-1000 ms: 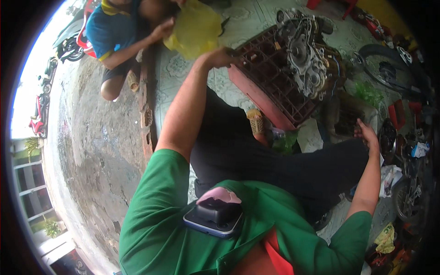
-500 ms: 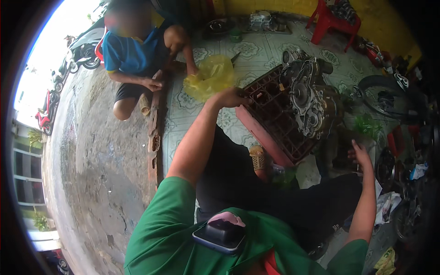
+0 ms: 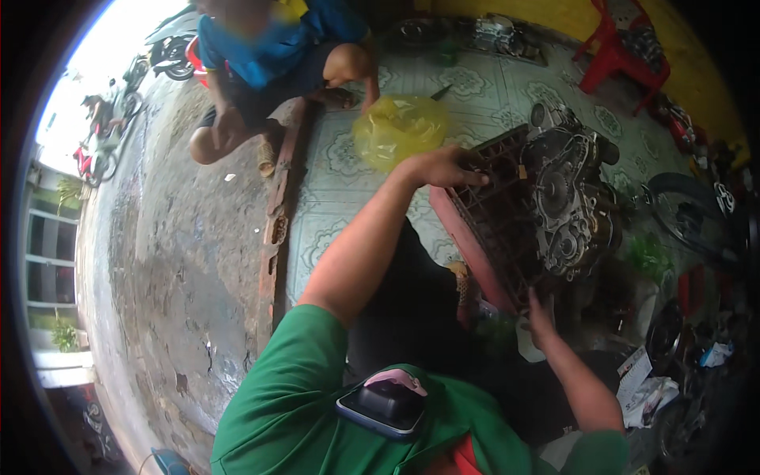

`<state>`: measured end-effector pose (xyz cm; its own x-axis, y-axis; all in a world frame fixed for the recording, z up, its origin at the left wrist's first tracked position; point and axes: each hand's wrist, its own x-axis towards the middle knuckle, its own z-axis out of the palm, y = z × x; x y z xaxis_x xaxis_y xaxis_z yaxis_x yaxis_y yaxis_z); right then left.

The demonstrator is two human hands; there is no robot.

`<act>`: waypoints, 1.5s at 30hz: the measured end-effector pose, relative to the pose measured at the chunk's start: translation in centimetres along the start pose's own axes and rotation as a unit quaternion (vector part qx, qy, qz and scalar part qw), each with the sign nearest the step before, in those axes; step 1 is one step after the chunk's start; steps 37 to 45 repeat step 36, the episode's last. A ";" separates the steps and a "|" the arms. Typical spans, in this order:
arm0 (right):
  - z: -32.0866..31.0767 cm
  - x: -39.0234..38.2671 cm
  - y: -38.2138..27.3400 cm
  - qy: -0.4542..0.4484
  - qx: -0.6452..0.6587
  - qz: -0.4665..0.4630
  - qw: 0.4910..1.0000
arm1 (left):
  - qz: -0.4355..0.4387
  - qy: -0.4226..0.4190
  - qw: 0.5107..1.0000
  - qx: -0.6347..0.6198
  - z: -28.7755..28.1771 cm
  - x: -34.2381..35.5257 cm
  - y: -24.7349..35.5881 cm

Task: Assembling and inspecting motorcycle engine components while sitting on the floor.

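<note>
An engine block (image 3: 571, 190), with its gears and covers exposed, rests on a red plastic crate (image 3: 469, 247) whose lattice face is uppermost. My left hand (image 3: 445, 168) is closed on the crate's far left edge, its thumb lying over the lattice. At the near corner, my right hand (image 3: 541, 323) holds the crate just below the engine, with its thumb pointing up along the corner. The other fingers of that hand are mostly hidden.
Another person in a blue shirt (image 3: 265, 47) squats at the far left, beside a yellow plastic bag (image 3: 400, 131). A red chair (image 3: 625, 75) stands at the back right. Loose parts and a wheel (image 3: 689, 214) lie on the right. A brick edge (image 3: 279, 229) divides tiles from concrete.
My right hand has come in from the right to the crate's near corner. My left hand stays on the crate's edge. The view has shifted, and the other person's hand has lowered.
</note>
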<state>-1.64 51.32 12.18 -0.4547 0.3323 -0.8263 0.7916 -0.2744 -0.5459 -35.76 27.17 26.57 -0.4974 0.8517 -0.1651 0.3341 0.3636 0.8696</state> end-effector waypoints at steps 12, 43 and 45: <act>3.3 1.3 0.4 0.072 0.027 -0.214 0.974 | -0.016 -0.060 0.915 0.398 8.1 3.2 -2.3; -12.0 19.3 -31.2 0.241 -0.097 -0.371 0.891 | -0.028 0.287 0.897 0.334 6.6 26.8 -6.8; -12.0 19.3 -31.2 0.241 -0.097 -0.371 0.891 | -0.028 0.287 0.897 0.334 6.6 26.8 -6.8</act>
